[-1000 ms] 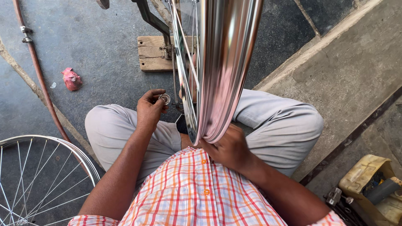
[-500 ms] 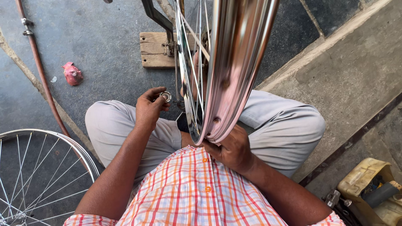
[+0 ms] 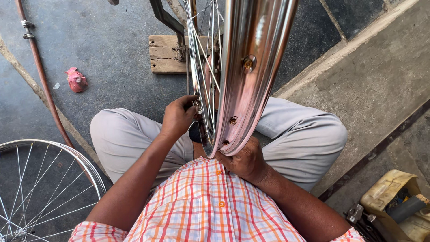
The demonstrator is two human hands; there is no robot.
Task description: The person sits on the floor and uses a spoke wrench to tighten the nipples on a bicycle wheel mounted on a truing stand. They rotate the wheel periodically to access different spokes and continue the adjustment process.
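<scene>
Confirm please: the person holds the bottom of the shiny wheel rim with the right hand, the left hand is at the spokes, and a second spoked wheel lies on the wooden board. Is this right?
Not quite. In the head view the second spoked wheel lies on the dark ground at the lower left, not on the wooden board, which sits under the stand. The rest holds: the right hand holds the bottom of the shiny wheel rim, and the left hand is at the spokes.

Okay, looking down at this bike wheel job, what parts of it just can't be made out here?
All in the head view:
- Small tool in the left hand: fingers cover it; kind unclear.
- Wheel rim: top cut off by the upper edge; hub hidden behind it.
- Right hand: fingertips hidden under the rim.
- Second wheel: cut off by the left and bottom edges.
- Yellow container: cut off at the corner; contents unclear.
</scene>
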